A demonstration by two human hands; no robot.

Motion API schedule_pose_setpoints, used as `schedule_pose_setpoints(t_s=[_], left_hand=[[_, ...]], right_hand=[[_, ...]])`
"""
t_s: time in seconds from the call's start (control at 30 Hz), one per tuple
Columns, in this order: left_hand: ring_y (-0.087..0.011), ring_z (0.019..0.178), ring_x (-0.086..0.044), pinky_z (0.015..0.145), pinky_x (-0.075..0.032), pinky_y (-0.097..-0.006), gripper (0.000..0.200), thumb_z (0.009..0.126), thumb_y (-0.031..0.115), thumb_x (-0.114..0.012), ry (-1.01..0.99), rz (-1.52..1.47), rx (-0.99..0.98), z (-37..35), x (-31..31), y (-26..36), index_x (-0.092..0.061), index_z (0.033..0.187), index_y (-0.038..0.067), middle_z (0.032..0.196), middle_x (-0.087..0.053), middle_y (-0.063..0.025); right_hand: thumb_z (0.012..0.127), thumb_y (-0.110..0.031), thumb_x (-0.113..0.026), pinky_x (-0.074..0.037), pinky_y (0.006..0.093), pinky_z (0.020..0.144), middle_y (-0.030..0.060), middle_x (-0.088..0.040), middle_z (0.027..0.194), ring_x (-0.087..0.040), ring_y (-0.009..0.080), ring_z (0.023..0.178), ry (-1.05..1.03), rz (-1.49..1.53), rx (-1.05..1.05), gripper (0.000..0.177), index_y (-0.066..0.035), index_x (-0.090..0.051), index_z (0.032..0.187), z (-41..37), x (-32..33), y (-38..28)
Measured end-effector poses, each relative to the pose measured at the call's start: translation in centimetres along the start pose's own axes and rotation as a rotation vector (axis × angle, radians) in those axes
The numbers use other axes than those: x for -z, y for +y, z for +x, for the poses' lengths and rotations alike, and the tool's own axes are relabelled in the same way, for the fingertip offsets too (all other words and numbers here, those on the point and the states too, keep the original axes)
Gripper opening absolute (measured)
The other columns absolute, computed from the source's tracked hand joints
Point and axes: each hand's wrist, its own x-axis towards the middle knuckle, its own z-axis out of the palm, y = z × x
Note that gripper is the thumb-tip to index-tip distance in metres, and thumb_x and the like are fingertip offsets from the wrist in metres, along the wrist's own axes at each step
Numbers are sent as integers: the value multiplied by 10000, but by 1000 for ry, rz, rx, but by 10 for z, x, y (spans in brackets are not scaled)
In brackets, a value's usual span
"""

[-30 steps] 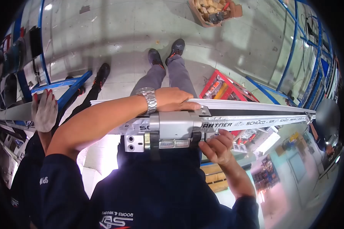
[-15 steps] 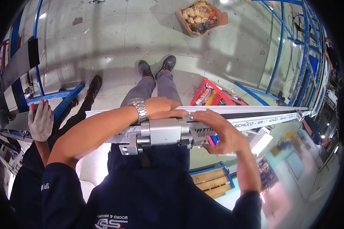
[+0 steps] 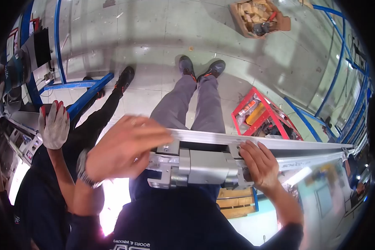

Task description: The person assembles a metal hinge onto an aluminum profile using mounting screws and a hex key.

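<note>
A silver metal hinge point(image 3: 206, 161) lies across a long pale aluminium profile point(image 3: 316, 146) in front of my waist. My left hand point(image 3: 123, 148), a watch point(image 3: 83, 168) on its wrist, is blurred at the hinge's left end. Its fingers point right, apart from the thumb, with no object visible in them. My right hand point(image 3: 260, 164) is closed over the hinge's right end, fingertips on the plate there; its thumb is partly hidden. A screw or hole shows in the left plate beside my left fingers.
At my left, a co-worker's gloved hand point(image 3: 54, 125) rests near a grey panel; a power tool point(image 3: 14, 79) is behind it. A red tool rack point(image 3: 254, 93), blue metal stands point(image 3: 85, 98) and a cardboard box point(image 3: 241, 25) of wood pieces stand on the floor.
The view has shifted, so the floor items appear farther right. My left hand has come off the hinge's top toward its left end. My right fingers have straightened over the right end.
</note>
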Motion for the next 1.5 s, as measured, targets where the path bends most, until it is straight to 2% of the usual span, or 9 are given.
schedule_pose_setpoints(t_s=[0.07, 0.17, 0.2, 0.3, 0.47, 0.87, 1.17, 1.43, 1.5], left_hand=[[-307, 1367, -433, 1096, -334, -525, 678, 703, 110, -631, -116, 95, 74, -27, -3, 4, -550, 1375, 141, 1452, -512, -43], [-290, 1388, -409, 1122, -305, -526, 709, 726, 194, -698, -154, 136, 133, -32, -9, 16, -509, 1408, 148, 1465, -497, -36], [-274, 1352, -456, 1104, -326, -512, 758, 697, 266, -760, -129, 154, 120, -33, -15, 16, -510, 1396, 120, 1445, -514, -52], [-222, 1303, -498, 1086, -347, -463, 876, 601, 221, -861, 11, 174, 195, -36, -41, 12, -499, 1392, 117, 1419, -525, -55], [-217, 1235, -564, 1024, -407, -432, 779, 569, 191, -847, 153, 217, 177, -33, -58, 11, -585, 1292, 65, 1351, -589, -93], [-226, 1197, -591, 973, -455, -416, 702, 586, 162, -793, 150, 194, 131, -27, -60, 4, -609, 1256, 60, 1300, -625, -102], [-235, 1117, -637, 937, -484, -415, 582, 571, 105, -721, 217, 321, 92, -14, -63, 11, -658, 1146, 49, 1229, -661, -114], [-274, 1087, -653, 929, -500, -417, 529, 664, 161, -689, 249, 370, -4, -16, -66, 7, -641, 1171, 21, 1194, -671, -145], [-304, 1097, -647, 943, -490, -424, 513, 735, 219, -658, 210, 382, -10, -20, -64, 7, -615, 1197, 1, 1214, -656, -164]], right_hand=[[727, -38, -648, -521, 400, 953, 141, -695, 1140, -680, 297, 1078, 54, -12, 14, 361, -16, -645, 1088, 0, -8, 2], [776, -39, -654, -554, 388, 894, 155, -711, 1079, -708, 302, 1011, 107, -20, 38, 306, -12, -646, 1080, 1, -13, 4], [783, -43, -656, -555, 389, 891, 154, -711, 1082, -708, 301, 1011, 106, -19, 45, 301, -13, -646, 1082, 0, -14, 5], [804, -43, -651, -561, 389, 875, 150, -713, 1080, -710, 296, 1007, 126, -11, 48, 284, -18, -647, 1086, -2, -17, 7], [821, -66, -647, -556, 377, 869, 133, -715, 1084, -711, 282, 1006, 107, -2, 24, 261, -50, -651, 1081, -4, -20, 8], [781, -154, -684, -526, 411, 914, 91, -701, 1134, -694, 252, 1015, -5, 63, 4, 264, -109, -672, 1041, -3, -15, 14], [812, -197, -678, -486, 365, 983, 27, -704, 1161, -632, 151, 986, 104, -38, -1, 314, -120, -677, 1117, -12, -14, 13], [827, -181, -644, -399, 444, 1082, -4, -678, 1195, -612, 180, 1122, 54, -51, -58, 382, -142, -638, 1207, -14, -8, 8], [793, -275, -688, -309, 558, 1136, 16, -545, 1397, -472, 221, 1324, -4, -57, -69, 533, -186, -585, 1309, -22, -7, 7]])
